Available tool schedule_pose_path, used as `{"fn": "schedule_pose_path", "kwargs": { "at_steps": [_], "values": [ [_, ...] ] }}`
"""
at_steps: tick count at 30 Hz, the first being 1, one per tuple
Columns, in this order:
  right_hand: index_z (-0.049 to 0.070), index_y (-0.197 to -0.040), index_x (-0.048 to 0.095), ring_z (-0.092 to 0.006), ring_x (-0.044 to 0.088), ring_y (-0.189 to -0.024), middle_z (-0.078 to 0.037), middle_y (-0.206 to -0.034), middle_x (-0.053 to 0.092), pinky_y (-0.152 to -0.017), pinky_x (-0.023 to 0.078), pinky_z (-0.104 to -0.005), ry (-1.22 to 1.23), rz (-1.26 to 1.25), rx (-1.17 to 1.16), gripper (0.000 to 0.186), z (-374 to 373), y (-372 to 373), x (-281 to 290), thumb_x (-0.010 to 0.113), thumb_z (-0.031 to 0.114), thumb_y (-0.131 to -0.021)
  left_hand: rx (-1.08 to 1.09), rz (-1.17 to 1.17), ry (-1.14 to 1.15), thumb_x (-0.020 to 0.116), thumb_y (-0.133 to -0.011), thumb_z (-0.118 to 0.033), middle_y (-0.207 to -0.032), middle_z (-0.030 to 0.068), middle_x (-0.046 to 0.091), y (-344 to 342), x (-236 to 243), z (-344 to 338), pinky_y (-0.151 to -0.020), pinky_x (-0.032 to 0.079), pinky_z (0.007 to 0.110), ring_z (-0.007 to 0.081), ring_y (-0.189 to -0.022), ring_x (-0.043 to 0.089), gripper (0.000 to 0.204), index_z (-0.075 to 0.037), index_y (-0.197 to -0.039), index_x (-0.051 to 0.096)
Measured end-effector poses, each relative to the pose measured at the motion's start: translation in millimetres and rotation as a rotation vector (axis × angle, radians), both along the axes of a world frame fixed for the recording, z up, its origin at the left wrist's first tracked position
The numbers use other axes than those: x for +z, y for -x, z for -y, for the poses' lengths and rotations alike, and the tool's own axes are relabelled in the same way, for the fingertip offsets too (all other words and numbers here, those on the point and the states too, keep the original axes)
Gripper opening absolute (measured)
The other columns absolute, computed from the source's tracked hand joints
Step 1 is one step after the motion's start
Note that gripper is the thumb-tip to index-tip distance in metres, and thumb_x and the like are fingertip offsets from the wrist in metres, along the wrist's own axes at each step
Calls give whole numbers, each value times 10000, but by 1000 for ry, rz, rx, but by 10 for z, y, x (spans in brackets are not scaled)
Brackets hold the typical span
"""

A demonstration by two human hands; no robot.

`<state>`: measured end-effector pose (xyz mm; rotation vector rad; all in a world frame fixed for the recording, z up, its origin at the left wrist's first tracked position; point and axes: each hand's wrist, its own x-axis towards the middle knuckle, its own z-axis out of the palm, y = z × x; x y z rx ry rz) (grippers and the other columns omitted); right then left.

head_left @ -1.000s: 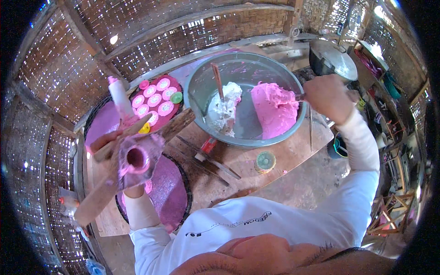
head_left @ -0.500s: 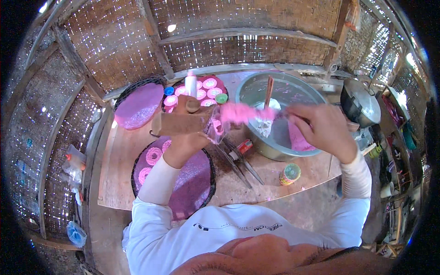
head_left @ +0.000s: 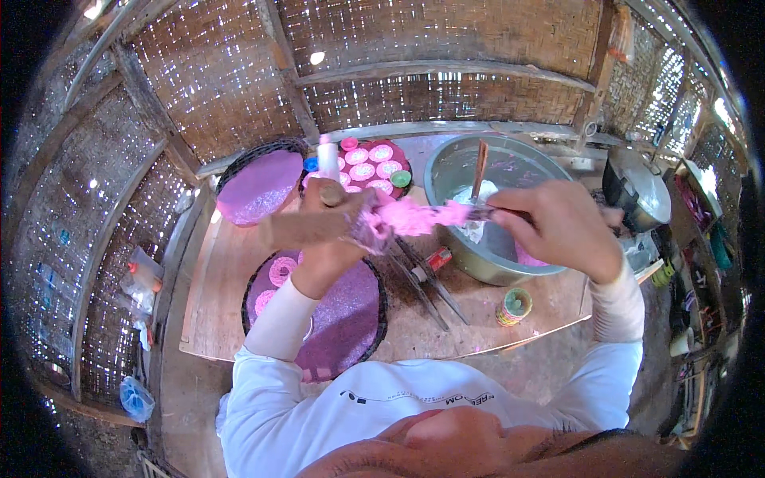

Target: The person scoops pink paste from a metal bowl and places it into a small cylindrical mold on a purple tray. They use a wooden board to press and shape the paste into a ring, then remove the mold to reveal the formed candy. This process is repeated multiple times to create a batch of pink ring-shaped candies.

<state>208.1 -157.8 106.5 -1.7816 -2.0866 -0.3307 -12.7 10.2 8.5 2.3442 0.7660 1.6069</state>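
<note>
My left hand (head_left: 328,256) grips a wooden block-shaped tool (head_left: 301,229) with a rounded wooden knob and a clear plastic-like piece (head_left: 368,227) at its right end. My right hand (head_left: 550,223) is closed round the handle of a thin, dark spreading tool, mostly hidden by its load. Sticky pink paste (head_left: 418,217) coats that tool, and its left end touches the clear piece. Below my left hand lies a round, dark-rimmed tray (head_left: 343,319) with a purple sheet and a few pink lacy rings (head_left: 281,271).
Behind my right hand stands a large grey-green basin (head_left: 478,267) holding pink paste and a wooden-handled tool (head_left: 480,169). A second tray of pink rings (head_left: 362,172), a white bottle (head_left: 327,161) and a purple-lined tray (head_left: 259,191) sit farther back. Dark metal bars (head_left: 430,283) and a small patterned cup (head_left: 513,307) lie nearer.
The pink paste on the spreading tool has shifted down and left against the clear end of the wooden tool. The whole view has swung slightly.
</note>
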Motion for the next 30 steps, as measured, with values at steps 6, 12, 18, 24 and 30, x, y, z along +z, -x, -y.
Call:
{"fn": "schedule_pose_path", "kwargs": {
  "at_steps": [6,12,18,24,30],
  "values": [
    [132,-939,600,-235,579,-500,-55,-571,536,-463,458,-340,-221,376,-7,218,-272,640,-361,576,195,-731,229,-446,-314,668,-602,-331,-983,69,589,-113,71,115,-731,419,421,322,-1033,476,358,-193,-932,650],
    [118,-1049,563,-223,574,-514,-54,-617,530,-469,452,-328,-174,241,-5,336,30,633,-532,585,137,-714,305,-315,-315,726,-574,-221,-806,85,577,90,-41,-197,-652,428,389,276,-805,528,284,-157,-846,676],
    [78,-1034,579,-283,609,-608,-126,-737,616,-518,476,-352,-343,-291,-111,228,-91,555,-789,569,150,-818,44,215,-19,660,-710,-62,-801,36,606,-43,-211,-282,-656,435,258,162,-732,555,167,-46,-870,616],
    [54,-1039,582,-318,626,-675,-166,-852,639,-554,489,-378,-400,-535,-57,229,-390,866,-1239,560,151,-833,-808,1142,488,450,-895,-191,-869,43,551,-343,-615,-513,-737,485,324,170,-791,556,218,-22,-1016,515],
    [31,-1003,594,-317,624,-664,-160,-834,641,-547,492,-378,-339,-574,23,210,-208,860,-1388,565,147,-831,-118,547,112,554,-797,-278,-924,75,534,-239,-587,-524,-763,422,391,212,-845,517,318,-72,-1035,514]
  ]
}}
